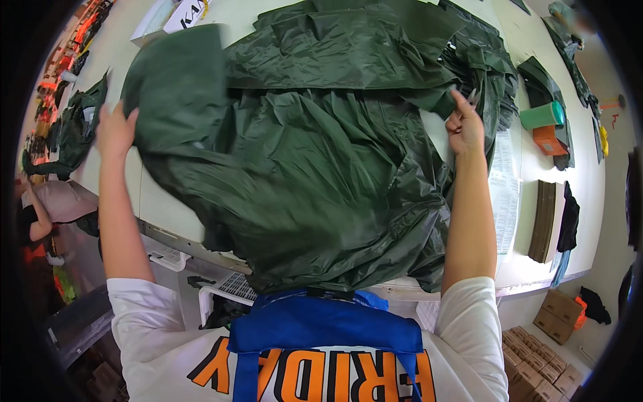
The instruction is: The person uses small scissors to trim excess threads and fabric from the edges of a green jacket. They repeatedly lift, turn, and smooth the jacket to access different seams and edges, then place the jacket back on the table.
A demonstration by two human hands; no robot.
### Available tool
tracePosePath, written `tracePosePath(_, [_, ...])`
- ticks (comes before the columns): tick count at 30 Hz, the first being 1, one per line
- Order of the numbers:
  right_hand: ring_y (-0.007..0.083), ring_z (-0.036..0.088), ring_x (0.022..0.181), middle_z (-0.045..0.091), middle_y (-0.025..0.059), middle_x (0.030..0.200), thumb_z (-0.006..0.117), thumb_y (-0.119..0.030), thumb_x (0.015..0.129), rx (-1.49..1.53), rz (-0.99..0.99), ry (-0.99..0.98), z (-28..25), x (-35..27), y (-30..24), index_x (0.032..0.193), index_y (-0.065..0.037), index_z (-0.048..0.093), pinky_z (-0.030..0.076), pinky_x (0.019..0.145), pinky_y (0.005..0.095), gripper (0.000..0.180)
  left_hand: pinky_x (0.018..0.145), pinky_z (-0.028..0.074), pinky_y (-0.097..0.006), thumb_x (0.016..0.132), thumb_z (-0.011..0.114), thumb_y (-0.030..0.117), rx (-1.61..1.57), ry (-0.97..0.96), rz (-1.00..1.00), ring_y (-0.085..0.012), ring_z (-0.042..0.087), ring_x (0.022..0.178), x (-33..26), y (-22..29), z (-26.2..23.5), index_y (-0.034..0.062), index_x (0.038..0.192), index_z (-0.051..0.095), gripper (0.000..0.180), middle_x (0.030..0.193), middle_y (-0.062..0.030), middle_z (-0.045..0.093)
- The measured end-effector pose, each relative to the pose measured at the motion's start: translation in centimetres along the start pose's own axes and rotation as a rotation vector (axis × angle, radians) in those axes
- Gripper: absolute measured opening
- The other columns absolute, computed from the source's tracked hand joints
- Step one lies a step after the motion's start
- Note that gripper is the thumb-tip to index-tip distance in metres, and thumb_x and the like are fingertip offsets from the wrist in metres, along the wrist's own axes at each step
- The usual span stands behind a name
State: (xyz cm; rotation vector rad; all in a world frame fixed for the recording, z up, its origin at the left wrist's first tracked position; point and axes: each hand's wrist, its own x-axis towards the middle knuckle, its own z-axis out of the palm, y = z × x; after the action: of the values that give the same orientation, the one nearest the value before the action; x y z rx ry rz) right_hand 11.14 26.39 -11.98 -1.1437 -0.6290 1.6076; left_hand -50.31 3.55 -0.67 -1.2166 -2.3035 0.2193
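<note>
Head view: green raincoat point(301, 167) crosswise, left-right.

- Dark green raincoat point(315, 174): thin, glossy, wrinkled plastic-like sheet.
- White worktable point(576, 187): smooth, matt top.
- Blue apron point(321, 328): matt woven cloth.
- Brown boxes point(536, 368): matt cardboard.
- Green roll point(541, 115): smooth plastic.

White box point(175, 15), table's far left corner; orange labelled box point(550, 140) beside green roll, right; printed paper sheets point(506, 194); brown cartons point(544, 365), floor, lower right.
</note>
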Motion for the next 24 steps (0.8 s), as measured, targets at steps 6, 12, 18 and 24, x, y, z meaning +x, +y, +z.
tracePosePath(6, [0.0026, 0.041, 0.058, 0.053, -0.0043, 0.076, 0.055, -0.009, 0.089, -0.043, -0.161, -0.606, 17.6, -12.3, -3.4, 0.128, -0.002, 0.052, 0.036, 0.052, 0.0186, 0.040, 0.097, 0.042, -0.036, 0.072, 0.073, 0.011, -1.327, -0.670, 0.332, -0.0276, 0.048, 0.121, -8.7, 18.0, -11.6, 0.0084, 0.125, 0.055, 0.056, 0.138, -0.0104, 0.045])
tracePosePath(12, [0.0407, 0.056, 0.110, 0.046, 0.0213, 0.136, 0.055, -0.008, 0.085, -0.654, -0.390, -1.581, 25.9, -25.3, 1.7, 0.121, -0.011, 0.058, 0.048, 0.091, 0.0368, 0.036, 0.101, 0.034, -0.050, 0.086, 0.066, 0.037, -2.293, -0.655, -0.531, -0.0336, 0.035, 0.130, -8.3, 28.4, -9.3, 0.0061, 0.142, 0.024, 0.077, 0.142, -0.0136, 0.035])
tracePosePath(18, [0.0286, 0.058, 0.110, 0.052, 0.0171, 0.128, 0.070, -0.012, 0.078, -1.191, -0.686, -0.253, 14.2, -16.9, 2.9, 0.116, -0.008, 0.058, 0.051, 0.086, 0.0365, 0.041, 0.099, 0.036, -0.052, 0.091, 0.058, 0.023, -2.130, -0.331, -0.600, -0.0287, 0.037, 0.128, -5.6, 18.2, -3.3, 0.0099, 0.130, 0.043, 0.045, 0.139, -0.0093, 0.040])
tracePosePath(24, [0.0354, 0.063, 0.087, 0.062, 0.0184, 0.107, 0.066, -0.023, 0.083, -1.717, -0.348, 0.013, 1.1, -11.9, 6.7, 0.107, -0.005, 0.062, 0.050, 0.074, 0.0388, 0.031, 0.096, 0.046, -0.042, 0.087, 0.062, 0.015, -2.304, -1.170, -0.378, -0.0283, 0.053, 0.113, -12.7, 21.8, 1.3, 0.0025, 0.134, 0.037, 0.055, 0.133, -0.0147, 0.044])
